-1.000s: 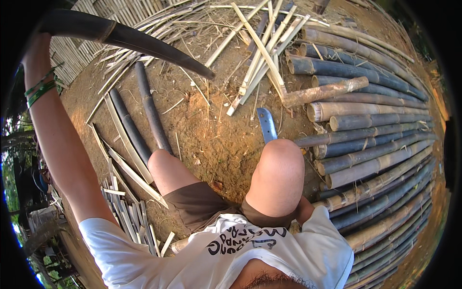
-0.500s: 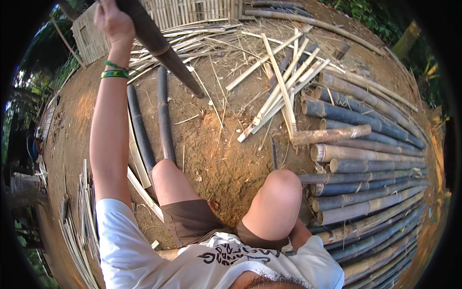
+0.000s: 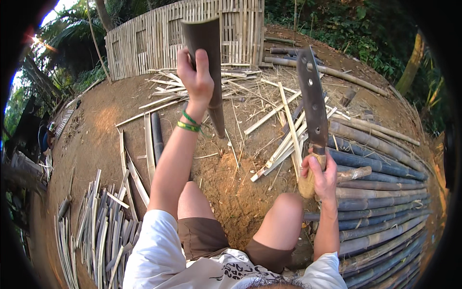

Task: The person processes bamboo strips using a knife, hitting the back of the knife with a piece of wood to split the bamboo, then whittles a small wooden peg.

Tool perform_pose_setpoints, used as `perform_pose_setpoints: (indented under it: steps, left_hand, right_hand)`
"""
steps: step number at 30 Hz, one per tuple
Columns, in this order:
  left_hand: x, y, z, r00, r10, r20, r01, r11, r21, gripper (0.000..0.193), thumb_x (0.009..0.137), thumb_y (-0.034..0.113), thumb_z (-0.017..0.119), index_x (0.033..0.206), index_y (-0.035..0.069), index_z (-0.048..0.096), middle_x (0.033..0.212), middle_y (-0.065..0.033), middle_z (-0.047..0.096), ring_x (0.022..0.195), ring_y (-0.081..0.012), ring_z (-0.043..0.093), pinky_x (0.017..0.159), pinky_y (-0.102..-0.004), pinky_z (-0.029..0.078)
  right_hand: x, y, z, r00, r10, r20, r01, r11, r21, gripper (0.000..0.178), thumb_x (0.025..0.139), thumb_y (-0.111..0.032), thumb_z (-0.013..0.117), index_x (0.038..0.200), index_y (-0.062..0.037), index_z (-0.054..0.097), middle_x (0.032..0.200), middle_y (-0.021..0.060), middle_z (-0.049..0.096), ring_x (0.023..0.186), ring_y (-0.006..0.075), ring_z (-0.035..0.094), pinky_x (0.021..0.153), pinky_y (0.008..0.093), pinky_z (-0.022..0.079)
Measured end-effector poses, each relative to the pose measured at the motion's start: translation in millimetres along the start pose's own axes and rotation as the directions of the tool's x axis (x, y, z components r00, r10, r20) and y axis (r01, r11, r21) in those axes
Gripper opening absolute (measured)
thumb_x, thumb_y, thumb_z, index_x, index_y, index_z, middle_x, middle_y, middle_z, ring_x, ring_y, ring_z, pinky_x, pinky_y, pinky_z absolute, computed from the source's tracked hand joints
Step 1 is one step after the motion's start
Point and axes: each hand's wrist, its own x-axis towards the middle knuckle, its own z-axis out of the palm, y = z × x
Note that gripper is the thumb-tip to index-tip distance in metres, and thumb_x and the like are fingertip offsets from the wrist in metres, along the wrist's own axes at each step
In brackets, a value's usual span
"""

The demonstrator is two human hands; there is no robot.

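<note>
My left hand grips the upper part of a dark bamboo pole, its fingers wrapped round it. The pole stands nearly upright, its cut top tilted slightly left and its lower end at the bare earth; whether it touches the ground I cannot tell. On the right, my right hand is closed around the wooden handle of a machete. Its broad dark blade has several holes and points upward, apart from the bamboo. Both my bent knees are below, between the hands.
Several dark bamboo poles lie side by side at right. A short log rests across them. Pale split strips are heaped ahead, with more slats at lower left. A slatted bamboo wall stands behind.
My right hand has come into view, holding the machete upright. My left hand and the bamboo pole have shifted right, and the pole is steeper. The view has tilted up, showing more of the wall.
</note>
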Motion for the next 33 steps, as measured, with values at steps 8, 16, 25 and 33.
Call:
perform_pose_setpoints:
  steps: [8,16,25,33]
  left_hand:
    - [-59,47,-5,0.999,0.038,-0.005,-0.038,0.999,0.005,0.047,0.097,0.046,0.068,0.089,0.004,0.048,0.065,0.0005,0.05,0.061,-0.0072,0.042,0.053,-0.0266,0.035]
    - [-75,69,-3,0.999,0.027,0.022,-0.025,0.997,-0.075,0.051,0.094,0.048,0.071,0.089,0.002,0.049,0.066,-0.0002,0.054,0.061,-0.007,0.045,0.053,-0.0249,0.036]
    - [-82,74,-1,0.997,0.034,0.062,-0.03,0.997,-0.066,0.052,0.094,0.048,0.071,0.09,0.001,0.049,0.065,-0.0003,0.055,0.06,-0.0068,0.045,0.053,-0.0248,0.037]
    - [-56,67,-5,0.971,0.186,0.15,-0.2,0.976,0.087,0.042,0.104,0.043,0.056,0.095,0.002,0.055,0.075,-0.0005,0.059,0.065,-0.0083,0.052,0.058,-0.0244,0.041]
  right_hand:
    - [-39,-107,87,0.98,-0.071,0.185,0.013,0.955,0.297,0.036,0.096,-0.025,0.069,0.119,0.001,0.058,0.083,0.002,0.062,0.066,0.0077,0.056,0.061,0.0237,0.047]
    - [-63,-117,90,0.974,-0.068,0.214,0.021,0.976,0.215,0.036,0.093,-0.023,0.074,0.112,0.0026,0.057,0.075,-0.0006,0.057,0.068,0.0058,0.048,0.06,0.0249,0.04]
    - [-71,-118,76,0.972,-0.078,0.22,0.064,0.996,0.069,0.035,0.093,-0.023,0.074,0.11,0.0023,0.057,0.069,0.001,0.054,0.062,0.0089,0.048,0.058,0.0264,0.04]
    - [-74,-133,83,0.975,-0.112,0.19,0.094,0.991,0.099,0.035,0.093,-0.024,0.074,0.108,0.0028,0.057,0.07,0.0031,0.058,0.063,0.0099,0.053,0.058,0.0274,0.042]
